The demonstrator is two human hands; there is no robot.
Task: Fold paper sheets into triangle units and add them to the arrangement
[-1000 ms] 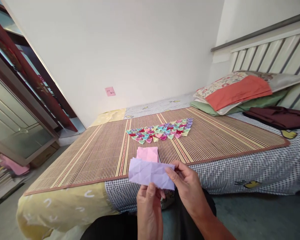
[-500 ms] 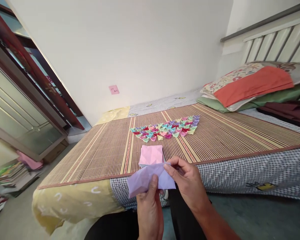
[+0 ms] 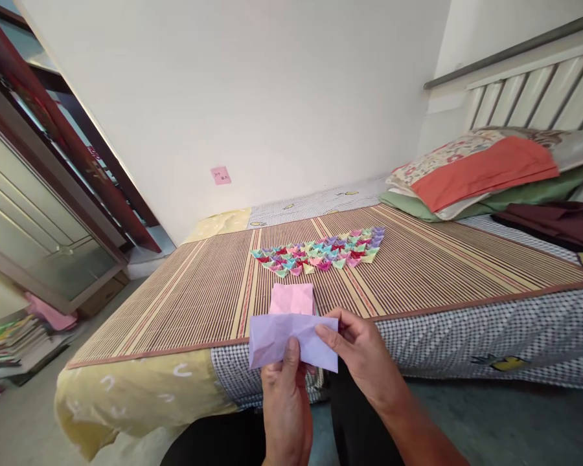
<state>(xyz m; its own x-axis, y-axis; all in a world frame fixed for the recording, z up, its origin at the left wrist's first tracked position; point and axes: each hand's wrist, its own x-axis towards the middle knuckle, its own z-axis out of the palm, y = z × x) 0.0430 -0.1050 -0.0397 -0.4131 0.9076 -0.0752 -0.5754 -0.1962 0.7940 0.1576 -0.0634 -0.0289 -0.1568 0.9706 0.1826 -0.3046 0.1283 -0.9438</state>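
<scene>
A creased sheet of purple origami paper point(image 3: 272, 333), folded into a long rectangle, is held up in front of the bed's edge. My left hand point(image 3: 286, 401) pinches its lower middle, thumb on the near face and fingers behind. At the paper's right end, my right hand point(image 3: 364, 349) grips it between thumb and fingers. Just beyond lies a stack of creased square papers point(image 3: 292, 298) with a pink one on top, its near part hidden by the purple sheet. Farther back, several rows of small folded paper pieces point(image 3: 320, 252) in many colours stand close together.
A striped bamboo mat point(image 3: 175, 304) covers the bed. Pillows point(image 3: 486, 168) and dark red cloth point(image 3: 554, 223) lie at the right, below a white radiator point(image 3: 539, 90). A pink note point(image 3: 220, 175) is on the wall. Books point(image 3: 17, 343) are piled on the floor at left.
The purple paper has gone from tilted and bent to flatter and nearly level, its left end raised. Both hands keep their hold; the view has shifted slightly.
</scene>
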